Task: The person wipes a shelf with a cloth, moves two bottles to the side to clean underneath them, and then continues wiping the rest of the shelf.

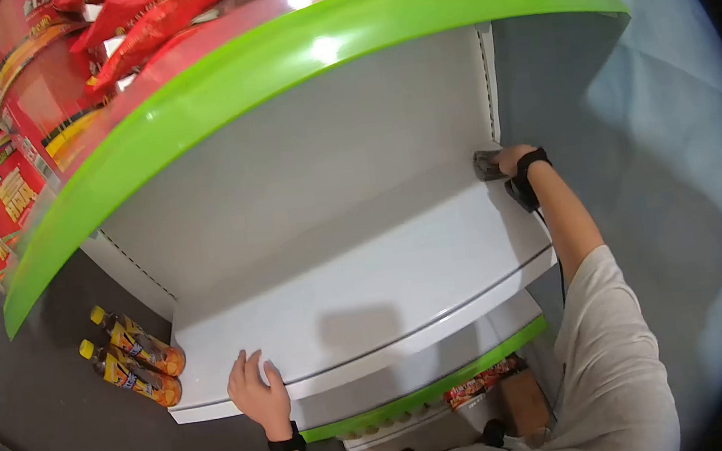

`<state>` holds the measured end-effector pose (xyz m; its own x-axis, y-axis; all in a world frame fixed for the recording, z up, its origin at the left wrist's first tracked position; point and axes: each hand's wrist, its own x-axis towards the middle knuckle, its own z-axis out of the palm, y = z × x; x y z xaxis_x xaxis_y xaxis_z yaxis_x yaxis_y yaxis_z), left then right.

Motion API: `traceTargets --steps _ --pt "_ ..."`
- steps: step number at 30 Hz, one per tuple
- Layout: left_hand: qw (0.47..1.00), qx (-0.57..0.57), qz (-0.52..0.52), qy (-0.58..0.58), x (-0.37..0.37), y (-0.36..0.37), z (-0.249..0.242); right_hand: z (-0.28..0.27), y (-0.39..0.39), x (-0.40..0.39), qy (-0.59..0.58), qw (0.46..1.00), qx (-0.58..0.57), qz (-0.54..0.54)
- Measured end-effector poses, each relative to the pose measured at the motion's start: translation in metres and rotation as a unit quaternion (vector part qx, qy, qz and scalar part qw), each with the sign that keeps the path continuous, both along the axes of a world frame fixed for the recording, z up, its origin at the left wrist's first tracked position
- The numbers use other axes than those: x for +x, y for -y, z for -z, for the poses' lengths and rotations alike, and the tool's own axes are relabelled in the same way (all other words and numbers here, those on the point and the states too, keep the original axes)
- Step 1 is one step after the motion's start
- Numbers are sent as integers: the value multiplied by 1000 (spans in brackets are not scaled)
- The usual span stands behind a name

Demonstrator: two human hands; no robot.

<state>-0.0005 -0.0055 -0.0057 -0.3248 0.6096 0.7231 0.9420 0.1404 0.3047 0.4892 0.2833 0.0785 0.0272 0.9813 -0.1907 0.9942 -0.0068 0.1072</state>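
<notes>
Dark cloth-like piece (488,165): at the white shelf (255,315)'s far right corner; slack folds could bunch or slip if the grasp loosens.
Left hand (260,396): wide, fingers apart, at the front edge; contact unclear. Leaning on that edge might tilt the board if its seating is loose.
Bottles (146,346): upright beside the left end; a sideways elbow or hand could topple them.
Cord (562,277): hangs by the right forearm; could snag on the shelf end.
Right hand (515,160): narrow, holding the piece; slotted upright (490,83) close, might scrape knuckles.
</notes>
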Motion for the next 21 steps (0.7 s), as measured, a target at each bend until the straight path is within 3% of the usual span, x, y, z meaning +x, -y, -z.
traceTargets --steps 2,8,9,10,13,15,21 --pt "1000 -1 -3 -4 -1 0 0 -2 0 11 16 999 -35 1" --pt "1000 -1 10 -2 -2 0 0 -12 43 59 -206 975 -78 -7" --pt "1000 0 14 -6 -2 1 -1 -14 55 60 -227 969 -70 60" --pt "1000 0 18 -10 -3 1 -1 -10 62 71 -217 973 -52 -54" --pt "1000 -8 17 -3 -6 0 1 -13 98 82 -241 968 -65 -25" --pt "1000 -17 17 -10 -5 1 -1 -13 117 89 -323 941 -92 -41" --pt "1000 -2 24 -18 -7 1 2 -23 163 80 -236 966 -90 -47"
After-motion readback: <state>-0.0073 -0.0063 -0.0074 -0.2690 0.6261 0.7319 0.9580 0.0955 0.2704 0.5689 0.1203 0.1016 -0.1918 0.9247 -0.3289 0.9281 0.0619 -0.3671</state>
